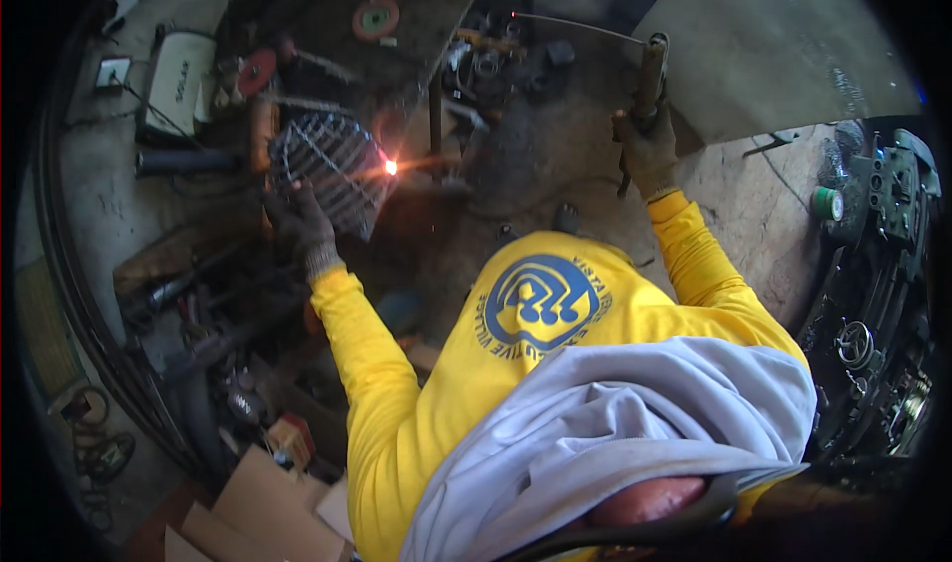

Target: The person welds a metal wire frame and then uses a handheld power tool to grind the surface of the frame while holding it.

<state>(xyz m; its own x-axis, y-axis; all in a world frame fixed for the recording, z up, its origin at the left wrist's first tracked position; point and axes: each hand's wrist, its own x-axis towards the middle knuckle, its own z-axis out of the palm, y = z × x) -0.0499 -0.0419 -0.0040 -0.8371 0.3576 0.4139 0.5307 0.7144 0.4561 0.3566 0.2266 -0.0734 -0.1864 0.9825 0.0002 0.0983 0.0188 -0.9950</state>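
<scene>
The person in the yellow long-sleeved shirt (516, 364) wears dark work gloves on both hands. The left hand (302, 223) is closed around the lower edge of a dark metal grille of parallel bars (327, 170), holding it up and tilted above the cluttered floor; the grille rises up and to the right of the glove. At the grille's right edge, well clear of the left hand's fingers, an orange-white glowing spot (391, 168) shines on the metal.

The right hand (647, 151) is raised on the far side, well apart from the grille, and is wrapped tight round the handle of a brown welding electrode holder (650, 71). From the top of the holder a thin grey welding rod (575, 27) runs left, its far tip glowing faintly red.

Beyond the grille lie two red round grinding discs (375, 17) and a white box-shaped machine (178, 84). Flat brown cardboard pieces (268, 512) lie at the lower left.
</scene>
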